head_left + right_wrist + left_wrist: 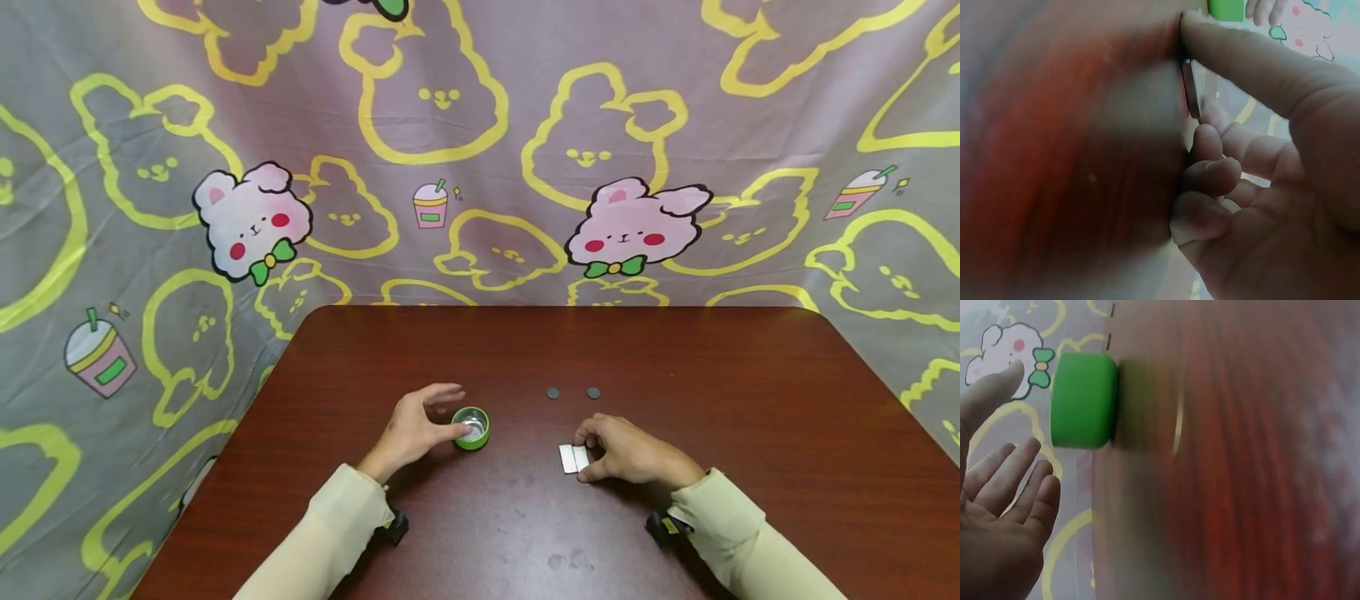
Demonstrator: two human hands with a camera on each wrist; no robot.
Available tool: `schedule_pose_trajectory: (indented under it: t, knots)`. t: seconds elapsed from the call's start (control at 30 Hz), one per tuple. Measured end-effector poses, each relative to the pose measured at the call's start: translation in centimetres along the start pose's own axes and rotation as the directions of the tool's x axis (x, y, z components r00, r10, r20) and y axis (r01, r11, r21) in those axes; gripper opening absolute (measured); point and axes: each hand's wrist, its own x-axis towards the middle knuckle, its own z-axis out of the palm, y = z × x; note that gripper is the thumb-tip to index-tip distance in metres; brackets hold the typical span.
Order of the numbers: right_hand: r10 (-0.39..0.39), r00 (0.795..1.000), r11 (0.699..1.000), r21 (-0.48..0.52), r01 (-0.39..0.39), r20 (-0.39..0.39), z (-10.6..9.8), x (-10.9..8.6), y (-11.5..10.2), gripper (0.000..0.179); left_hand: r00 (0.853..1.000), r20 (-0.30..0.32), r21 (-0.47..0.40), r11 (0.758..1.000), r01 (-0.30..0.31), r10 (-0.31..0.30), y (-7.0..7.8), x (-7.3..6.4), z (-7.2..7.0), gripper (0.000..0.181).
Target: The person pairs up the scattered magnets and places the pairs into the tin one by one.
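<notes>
A small round tin [470, 443], green outside and silvery inside, stands on the table. My left hand [416, 429] is at its left side, thumb and fingers spread apart. The thumb overlaps the tin's rim in the head view; in the left wrist view a gap shows between the hand [1007, 506] and the green wall [1084, 400]. To the right, two thin white rectangular pieces [567, 459] lie side by side. My right hand [626, 450] pinches the right-hand piece, thumb at its near end and curled fingers at its far end. In the right wrist view its thin edge [1191, 90] shows between them.
Two small dark discs [552, 393] lie apart on the brown table [450, 350], beyond the white pieces. A patterned cloth [480, 167] hangs behind the table and along its sides. Each wrist carries a small black device [395, 528].
</notes>
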Motion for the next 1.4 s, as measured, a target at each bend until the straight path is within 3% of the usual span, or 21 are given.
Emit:
schedule_pose_trajectory:
  t: [0.27, 0.4, 0.5, 0.67, 0.87, 1.03, 1.13, 1.4]
  knots:
    - [0.029, 0.999, 0.999, 0.044, -0.030, 0.032, -0.4, 0.4, -0.3, 0.039, 0.996, 0.089, -0.032, 0.999, 0.007, -0.004, -0.7, 0.0, -0.5, 0.075]
    - [0.047, 0.998, 0.985, 0.164, -0.053, 0.040, -0.5, 0.6, 0.0, 0.036, 0.994, 0.113, -0.058, 0.998, -0.003, 0.010, -1.2, 0.1, -0.2, 0.074]
    - [0.069, 0.996, 0.958, 0.273, -0.084, 0.064, -0.4, 0.7, 0.2, 0.030, 0.991, 0.134, -0.093, 0.996, 0.011, 0.002, -1.4, 0.0, 0.0, 0.072]
    - [0.145, 0.983, 0.873, 0.452, -0.181, 0.114, -0.2, 0.9, 0.4, 0.016, 0.986, 0.163, -0.122, 0.991, 0.050, -0.029, -1.5, -0.3, 0.4, 0.070]
    - [0.226, 0.960, 0.729, 0.625, -0.279, 0.164, 0.0, 1.3, 0.0, 0.019, 0.986, 0.162, -0.143, 0.988, 0.064, -0.041, -1.6, -0.3, 0.7, 0.069]
    - [0.238, 0.956, 0.599, 0.749, -0.283, 0.172, 0.3, 1.9, -0.5, 0.025, 0.986, 0.162, -0.127, 0.989, 0.072, -0.051, -2.0, -0.2, 0.9, 0.069]
    - [0.230, 0.961, 0.562, 0.785, -0.261, 0.155, 0.5, 2.4, -0.8, 0.026, 0.985, 0.162, -0.123, 0.990, 0.074, -0.054, -2.0, -0.3, 1.0, 0.068]
    - [0.261, 0.959, 0.509, 0.828, -0.236, 0.113, 0.9, 4.3, -1.8, 0.038, 0.986, 0.154, -0.129, 0.989, 0.076, -0.056, -1.8, -0.4, 1.1, 0.066]
